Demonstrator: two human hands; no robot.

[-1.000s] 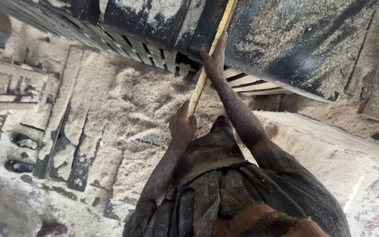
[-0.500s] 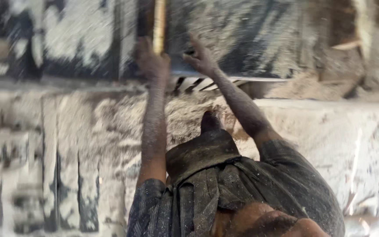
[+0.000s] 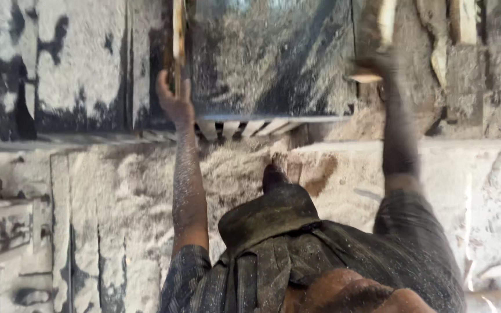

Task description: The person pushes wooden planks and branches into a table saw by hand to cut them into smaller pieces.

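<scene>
Left hand (image 3: 173,98) grips wooden stick (image 3: 178,40); right hand (image 3: 378,64) blurred, perhaps on wood.

Two hands are being seen: one left hand (image 3: 174,98) and one right hand (image 3: 378,61). One wooden stick (image 3: 178,40) is being counted, and one pale wooden piece (image 3: 366,77). Five pale slats (image 3: 244,127) are being counted under one dark dusty panel (image 3: 273,58).

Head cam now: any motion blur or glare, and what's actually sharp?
Head view: the right hand and forearm are smeared by motion blur, as is the pale wooden piece by it; the left hand on the thin wooden strip is sharper; sawdust-coated dark machine panel shows a soft sheen, no hard glare; lighting flat, shadows weak.
</scene>
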